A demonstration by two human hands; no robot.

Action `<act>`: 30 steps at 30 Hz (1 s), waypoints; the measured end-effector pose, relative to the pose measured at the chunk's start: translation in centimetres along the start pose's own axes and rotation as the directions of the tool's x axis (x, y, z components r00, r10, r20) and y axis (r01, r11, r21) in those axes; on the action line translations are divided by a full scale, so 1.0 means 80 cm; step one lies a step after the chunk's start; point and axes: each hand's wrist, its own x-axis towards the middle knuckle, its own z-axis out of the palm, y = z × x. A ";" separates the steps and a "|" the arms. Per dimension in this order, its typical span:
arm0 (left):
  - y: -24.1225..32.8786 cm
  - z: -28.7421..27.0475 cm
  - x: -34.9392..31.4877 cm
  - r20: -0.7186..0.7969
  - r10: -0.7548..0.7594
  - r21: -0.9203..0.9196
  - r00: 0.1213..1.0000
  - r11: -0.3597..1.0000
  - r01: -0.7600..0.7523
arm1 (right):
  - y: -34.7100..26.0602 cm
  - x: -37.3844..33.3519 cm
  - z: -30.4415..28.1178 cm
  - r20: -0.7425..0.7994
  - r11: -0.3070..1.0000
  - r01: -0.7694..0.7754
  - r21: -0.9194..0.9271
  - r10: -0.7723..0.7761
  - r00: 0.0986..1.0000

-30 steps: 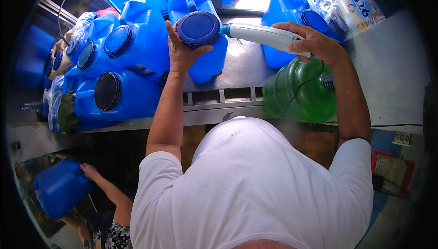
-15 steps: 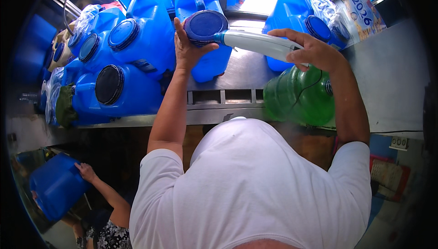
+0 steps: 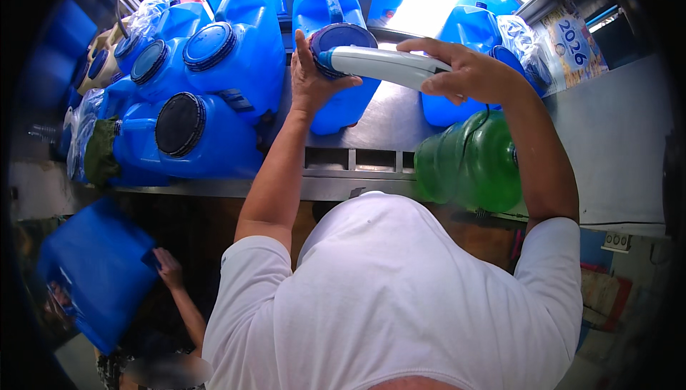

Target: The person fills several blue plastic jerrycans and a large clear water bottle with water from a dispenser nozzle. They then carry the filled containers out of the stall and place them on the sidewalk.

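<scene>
A blue plastic jug (image 3: 350, 107) stands on the metal counter in front of me, its wide dark blue cap (image 3: 347, 35) facing me. My left hand (image 3: 311, 88) curves round the cap's left and lower rim, thumb and forefinger wide apart. The other fingers are partly hidden. In my right hand (image 3: 475, 75) is a white corded hand-held tool (image 3: 389, 65), held by its rear end. Its blue-green nozzle lies over the left part of the cap; whether they touch, I cannot tell.
Several blue jugs (image 3: 239, 47) crowd the counter's left side. A large green bottle (image 3: 464, 161) lies right of centre, near the metal front edge (image 3: 336, 188). Behind it stands another blue jug (image 3: 439, 107). At lower left, another person's hand (image 3: 169, 270) holds a blue jug (image 3: 100, 275).
The tool's nozzle has gone left across the cap, from its right rim to its left part. At lower left the other person's jug has shifted and looks larger.
</scene>
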 end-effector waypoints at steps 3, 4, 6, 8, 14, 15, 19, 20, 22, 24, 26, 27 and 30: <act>0.002 0.000 0.000 -0.001 -0.009 -0.007 1.000 1.000 0.009 | -0.008 0.024 -0.002 -0.008 0.999 0.041 -0.027 -0.042 0.999; 0.002 0.000 0.000 0.001 -0.021 -0.019 1.000 1.000 0.021 | -0.010 0.031 -0.005 -0.023 0.999 0.031 -0.041 -0.032 0.999; 0.003 -0.001 0.001 -0.001 -0.015 -0.044 1.000 0.999 0.015 | -0.013 0.042 -0.013 -0.062 0.997 -0.002 -0.073 -0.003 0.998; 0.003 -0.003 0.002 -0.008 0.022 -0.067 1.000 0.997 -0.023 | -0.015 0.049 -0.023 -0.106 0.995 -0.029 -0.098 0.019 0.994; 0.004 -0.005 0.004 -0.009 0.064 -0.117 0.998 0.991 -0.064 | -0.024 0.061 -0.040 -0.121 0.986 -0.069 -0.154 0.051 0.991; 0.004 -0.004 0.003 -0.007 0.052 -0.125 0.999 0.991 -0.052 | -0.026 0.062 -0.039 -0.105 0.987 -0.064 -0.149 0.048 0.993; 0.000 -0.002 0.001 0.014 0.009 -0.107 1.000 0.994 -0.007 | -0.025 0.051 -0.031 -0.014 0.995 -0.016 -0.100 0.015 1.000; -0.002 -0.003 0.001 0.025 0.007 -0.105 1.000 0.994 -0.004 | -0.019 0.040 -0.030 -0.035 0.991 -0.031 -0.127 0.026 0.999; -0.007 -0.008 0.004 0.071 -0.027 -0.208 0.997 0.977 0.041 | 0.002 0.008 -0.027 -0.030 0.987 0.080 -0.138 -0.085 0.996; -0.011 -0.016 0.011 0.181 -0.130 -0.345 0.975 0.920 0.187 | 0.035 -0.030 -0.018 -0.143 0.999 0.001 -0.053 -0.009 0.990; -0.011 -0.024 0.017 0.188 -0.176 -0.460 0.966 0.853 0.245 | 0.075 -0.070 -0.005 -0.209 0.990 0.017 0.142 0.013 0.978; -0.009 -0.030 0.019 0.187 -0.204 -0.475 0.961 0.837 0.270 | 0.097 -0.080 0.011 -0.235 0.960 0.031 0.280 0.037 0.971; 0.002 -0.038 0.020 0.140 -0.238 -0.376 0.961 0.885 0.274 | 0.153 -0.095 0.062 -0.271 0.811 0.108 0.576 0.064 0.960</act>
